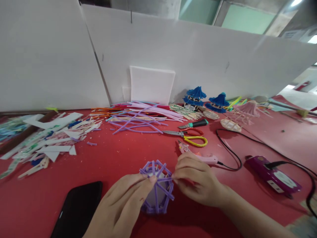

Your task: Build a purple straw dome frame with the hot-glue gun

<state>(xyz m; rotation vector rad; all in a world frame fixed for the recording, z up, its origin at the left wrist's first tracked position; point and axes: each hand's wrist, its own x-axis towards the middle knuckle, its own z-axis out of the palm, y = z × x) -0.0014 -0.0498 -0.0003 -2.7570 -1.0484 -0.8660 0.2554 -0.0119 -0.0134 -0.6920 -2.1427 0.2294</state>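
Observation:
A small purple straw frame (pixel 158 188), shaped like a little cage around a pale core, stands on the red table (pixel 119 162) in front of me. My left hand (pixel 123 205) grips its left side, thumb pressed on the upper rim. My right hand (pixel 195 180) pinches the frame's right edge with closed fingers. Just behind my right hand lies a pink glue gun (pixel 198 154), touching neither hand.
A black phone (pixel 76 210) lies at the lower left. Loose purple and coloured straws (pixel 141 117), scissors with yellow handles (pixel 190 137), a craft knife (pixel 194 124), blue straw models (pixel 194 96), a purple power strip (pixel 274 177) with black cable, and paper scraps (pixel 47 138) crowd the table. White boards stand behind.

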